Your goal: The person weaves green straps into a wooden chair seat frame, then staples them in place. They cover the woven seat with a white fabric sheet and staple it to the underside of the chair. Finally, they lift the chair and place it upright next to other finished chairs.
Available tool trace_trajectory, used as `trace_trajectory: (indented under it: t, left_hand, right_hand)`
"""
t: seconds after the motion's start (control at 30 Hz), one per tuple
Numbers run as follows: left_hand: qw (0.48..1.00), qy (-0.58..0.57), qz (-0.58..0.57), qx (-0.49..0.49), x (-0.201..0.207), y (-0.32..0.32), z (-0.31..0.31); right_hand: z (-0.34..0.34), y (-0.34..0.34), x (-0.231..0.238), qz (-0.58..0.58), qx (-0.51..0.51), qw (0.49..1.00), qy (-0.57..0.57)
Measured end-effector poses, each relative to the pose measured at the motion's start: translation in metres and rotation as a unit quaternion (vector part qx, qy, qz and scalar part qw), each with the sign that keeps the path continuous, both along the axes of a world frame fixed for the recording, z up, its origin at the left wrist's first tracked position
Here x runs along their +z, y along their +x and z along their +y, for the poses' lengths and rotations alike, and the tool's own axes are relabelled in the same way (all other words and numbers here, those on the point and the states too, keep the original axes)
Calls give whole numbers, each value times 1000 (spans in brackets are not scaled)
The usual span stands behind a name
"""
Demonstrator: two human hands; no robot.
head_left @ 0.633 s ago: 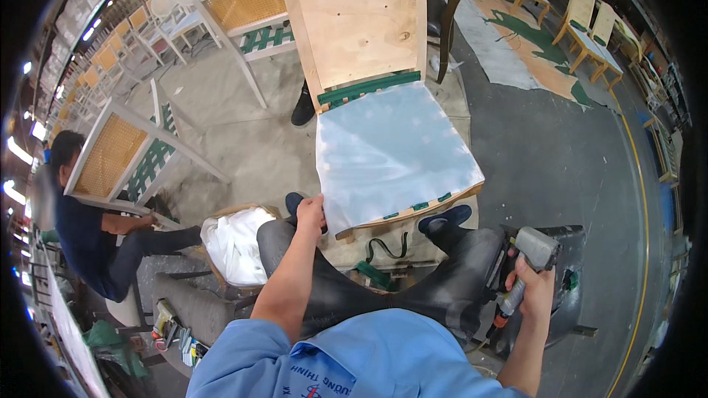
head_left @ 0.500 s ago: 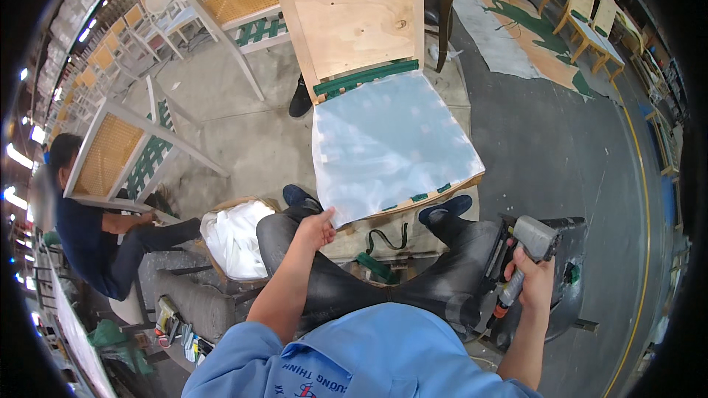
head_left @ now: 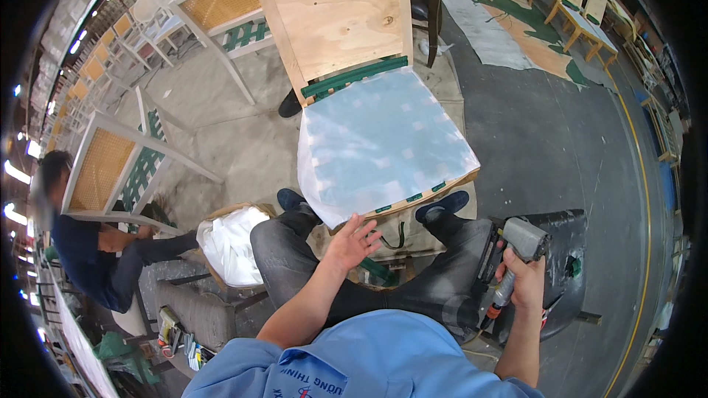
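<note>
In front of me stands a wooden chair frame (head_left: 335, 18) with a plywood back panel. Thin white cloth (head_left: 387, 136) covers its seat, and green webbing (head_left: 354, 79) shows along the seat's rear. My left hand (head_left: 354, 243) is just below the front left corner of the cloth, fingers spread, holding nothing. Whether a fingertip touches the cloth's edge I cannot tell. At my right side, my right hand (head_left: 526, 278) grips the handle of a grey pneumatic staple gun (head_left: 525, 239), held over a dark padded seat.
A basket of white cloth (head_left: 234, 247) stands left of my legs. Farther left, a seated person (head_left: 92, 250) works beside a white chair frame with cane back (head_left: 107, 155). Tools (head_left: 181, 339) lie on a grey seat. Leather hides (head_left: 509, 22) cover the floor at far right.
My left hand has let go of the cloth's front left corner, moved right and spread its fingers. The staple gun stays in my right hand, nearly unmoved. The view has shifted slightly.
</note>
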State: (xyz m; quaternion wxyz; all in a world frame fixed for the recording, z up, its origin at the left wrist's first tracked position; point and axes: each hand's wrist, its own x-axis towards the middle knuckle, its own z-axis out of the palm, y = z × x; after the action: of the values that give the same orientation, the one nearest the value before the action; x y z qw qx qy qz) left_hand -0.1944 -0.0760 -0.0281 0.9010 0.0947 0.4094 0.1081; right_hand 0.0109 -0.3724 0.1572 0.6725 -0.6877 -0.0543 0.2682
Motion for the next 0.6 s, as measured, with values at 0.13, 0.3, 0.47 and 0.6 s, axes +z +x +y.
trace_trajectory:
  t: [0.13, 0.3, 0.47, 0.6]
  left_hand:
    - [998, -9, 20, 63, -11, 36, 16]
    - [993, 6, 108, 54, -27, 56, 18]
    - [987, 88, 135, 20, -28, 54, 11]
    - [977, 128, 171, 11, -23, 54, 5]
  right_hand:
    - [8, -1, 3, 5, 21, 1000, -3]
    - [9, 9, 4, -10, 39, 999, -17]
    - [27, 48, 14, -39, 81, 991, -100]
    - [59, 92, -3, -48, 140, 978, -146]
